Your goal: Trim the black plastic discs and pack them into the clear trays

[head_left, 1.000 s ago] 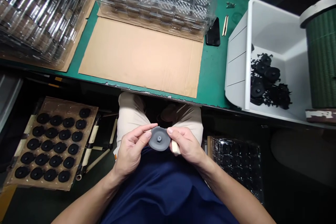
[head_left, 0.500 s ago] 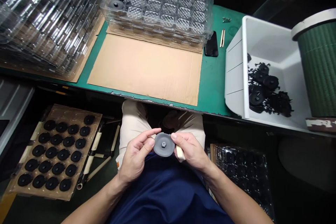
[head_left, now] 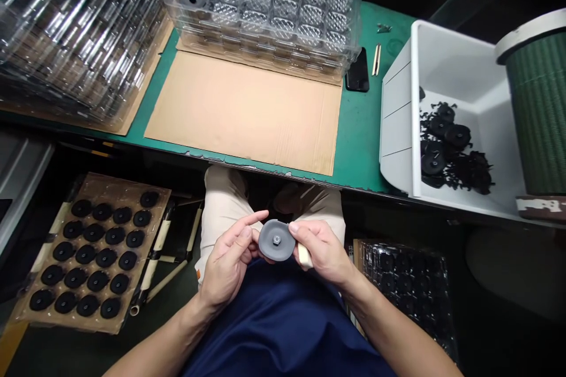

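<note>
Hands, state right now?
Left hand: fingers at black disc, index extended; grip can't be told.
Right hand: closed, pinching disc's right edge, also holding pale block.

a dark disc [head_left: 276, 240] is held between the left hand [head_left: 229, 263] and the right hand [head_left: 322, 250], where a pale handle [head_left: 305, 255] is also gripped. on the green bench [head_left: 358, 156], a cardboard sheet [head_left: 247, 112] is laid before stacked clear trays [head_left: 283, 9]; black parts [head_left: 457, 136] are contained in a white bin [head_left: 415, 112].
</note>
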`<state>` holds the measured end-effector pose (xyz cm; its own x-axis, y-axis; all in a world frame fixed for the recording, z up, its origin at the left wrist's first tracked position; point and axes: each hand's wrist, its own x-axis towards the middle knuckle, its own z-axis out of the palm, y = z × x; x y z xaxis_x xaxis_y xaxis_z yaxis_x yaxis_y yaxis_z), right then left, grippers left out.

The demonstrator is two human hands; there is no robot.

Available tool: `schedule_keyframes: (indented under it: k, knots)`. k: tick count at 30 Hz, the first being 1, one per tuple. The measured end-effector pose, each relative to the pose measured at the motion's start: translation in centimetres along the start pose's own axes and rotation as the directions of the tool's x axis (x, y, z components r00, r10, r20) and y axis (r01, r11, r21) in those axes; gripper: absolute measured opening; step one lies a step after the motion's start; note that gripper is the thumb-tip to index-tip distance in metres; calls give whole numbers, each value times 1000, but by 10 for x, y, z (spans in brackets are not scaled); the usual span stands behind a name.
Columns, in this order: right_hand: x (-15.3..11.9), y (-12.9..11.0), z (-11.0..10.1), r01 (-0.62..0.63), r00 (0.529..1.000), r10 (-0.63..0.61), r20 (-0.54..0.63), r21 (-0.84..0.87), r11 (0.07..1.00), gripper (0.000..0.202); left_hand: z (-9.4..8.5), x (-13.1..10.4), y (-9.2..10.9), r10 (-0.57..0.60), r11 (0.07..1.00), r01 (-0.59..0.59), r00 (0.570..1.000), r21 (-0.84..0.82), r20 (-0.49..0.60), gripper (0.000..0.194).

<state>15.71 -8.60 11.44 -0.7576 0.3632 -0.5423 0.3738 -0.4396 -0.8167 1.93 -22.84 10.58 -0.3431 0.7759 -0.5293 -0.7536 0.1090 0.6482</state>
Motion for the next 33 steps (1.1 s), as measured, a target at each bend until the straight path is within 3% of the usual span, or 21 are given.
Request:
schedule_keyframes:
  k: [3,8,11,15,22,25,29,33]
  knots:
    - [-1,-2,0,16,999,-17,-34,-33,999,71,-2,-2,-1,53,998,-55,998,33,42,45]
    - [-5,-5,1,74,996,-78,-47,-69,995,68,0,-6,1,123,963,-150,984,225,127,53]
    - [-7,-6,2,98,995,-101,-21,-115,989,67,1,-7,0,112,947,-131,990,293,79,45]
    - [-7,-3,4,25,1000,-26,-9,-84,996,69,-5,-5,-5,69,962,-65,998,264,-5,37]
    - [-4,2,2,-12,1000,11,-29,-21,1000,72,-9,-4,-10,9,987,-5,1000,158,-26,45]
    - [-4,4,1,6,999,-9,-48,-44,999,73,-7,-1,-9,28,973,-18,999,229,-39,49]
    - [-5,7,-4,91,994,-102,-39,-223,971,69,-9,-1,-6,65,909,-57,998,412,-5,47]
    - [-2,0,-12,267,927,-369,-65,-575,773,53,-20,9,-9,269,737,-271,958,619,99,33]
